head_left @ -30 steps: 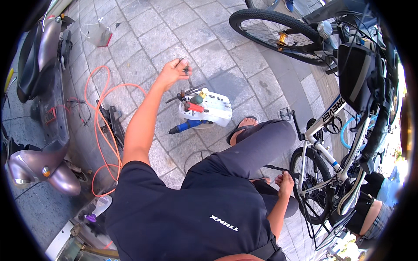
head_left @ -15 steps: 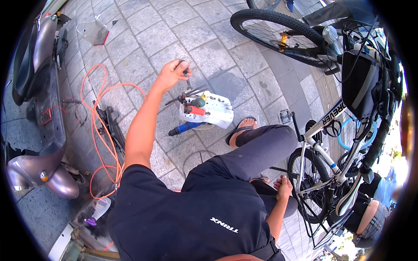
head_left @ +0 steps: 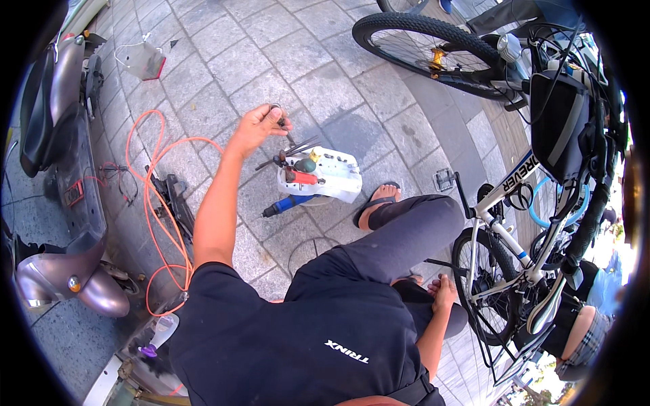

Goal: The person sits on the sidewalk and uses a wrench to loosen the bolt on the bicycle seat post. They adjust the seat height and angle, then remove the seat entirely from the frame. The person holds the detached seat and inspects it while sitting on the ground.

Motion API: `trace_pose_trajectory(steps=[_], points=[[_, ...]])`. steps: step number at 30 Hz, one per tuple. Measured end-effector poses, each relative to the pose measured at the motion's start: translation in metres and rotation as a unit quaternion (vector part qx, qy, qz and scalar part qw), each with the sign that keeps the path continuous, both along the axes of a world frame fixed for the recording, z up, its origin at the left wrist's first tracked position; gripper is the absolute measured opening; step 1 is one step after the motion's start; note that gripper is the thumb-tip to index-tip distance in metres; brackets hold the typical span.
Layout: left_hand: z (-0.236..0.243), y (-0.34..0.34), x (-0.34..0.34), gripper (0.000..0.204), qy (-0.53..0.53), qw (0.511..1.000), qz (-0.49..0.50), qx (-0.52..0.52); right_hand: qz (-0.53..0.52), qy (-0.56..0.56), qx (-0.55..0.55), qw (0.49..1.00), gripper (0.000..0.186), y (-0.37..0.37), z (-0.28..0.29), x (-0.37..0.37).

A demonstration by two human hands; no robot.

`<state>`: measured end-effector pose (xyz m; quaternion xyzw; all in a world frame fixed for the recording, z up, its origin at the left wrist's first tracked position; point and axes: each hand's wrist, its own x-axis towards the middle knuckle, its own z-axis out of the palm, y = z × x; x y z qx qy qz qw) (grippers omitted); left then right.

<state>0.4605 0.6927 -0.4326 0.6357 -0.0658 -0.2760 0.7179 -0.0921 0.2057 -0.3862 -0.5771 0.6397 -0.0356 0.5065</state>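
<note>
My left hand (head_left: pixel 261 127) reaches forward with closed fingers on a small dark metal tool, whose exact kind I cannot make out. Just beyond the fingertips stands a white plastic tool holder (head_left: pixel 345 184) on the paving. It carries thin dark rods, a red-handled tool (head_left: pixel 300 177) and a dark green handle (head_left: pixel 305 164). A blue-handled tool (head_left: pixel 288 204) sticks out along its near side. My right hand (head_left: pixel 443 292) is curled beside my knee, close to the rear wheel (head_left: pixel 484 287) of a white bicycle (head_left: pixel 504 237); whatever its fingers hold is hidden.
At left stands a purple-grey scooter (head_left: pixel 84 264). An orange hose (head_left: pixel 154 162) loops over the paving beside it. A clear bag or box with a red base (head_left: pixel 145 62) lies farther off. Another bicycle wheel (head_left: pixel 426 57) is at the upper right. A person bends at far right.
My left hand has lowered slightly toward the tool holder, with the dark tool still in its fingers. My right hand has hardly moved.
</note>
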Motion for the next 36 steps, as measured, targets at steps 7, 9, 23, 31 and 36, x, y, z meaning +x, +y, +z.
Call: trace_pose_trajectory(steps=[7,9,23,31,36], points=[[-0.004,-0.021,0.001,0.040,0.022,1.000,0.006,-0.014,0.000,0.004,0.004,1.000,0.035,0.001,-0.002,0.007],[-0.004,-0.023,0.002,0.040,0.025,1.000,0.008,-0.014,0.011,0.000,0.005,1.000,0.038,-0.001,-0.004,0.004],[0.008,-0.056,0.003,0.036,-0.018,0.993,-0.086,0.082,0.007,0.003,-0.002,1.000,0.035,0.002,-0.004,0.002],[-0.004,-0.028,-0.005,0.037,-0.021,0.998,-0.016,0.056,0.014,0.011,-0.011,1.000,0.035,0.004,-0.006,-0.003],[0.005,-0.012,-0.011,0.039,0.019,0.999,0.040,-0.016,0.024,0.012,-0.003,1.000,0.036,0.002,-0.011,-0.005]])
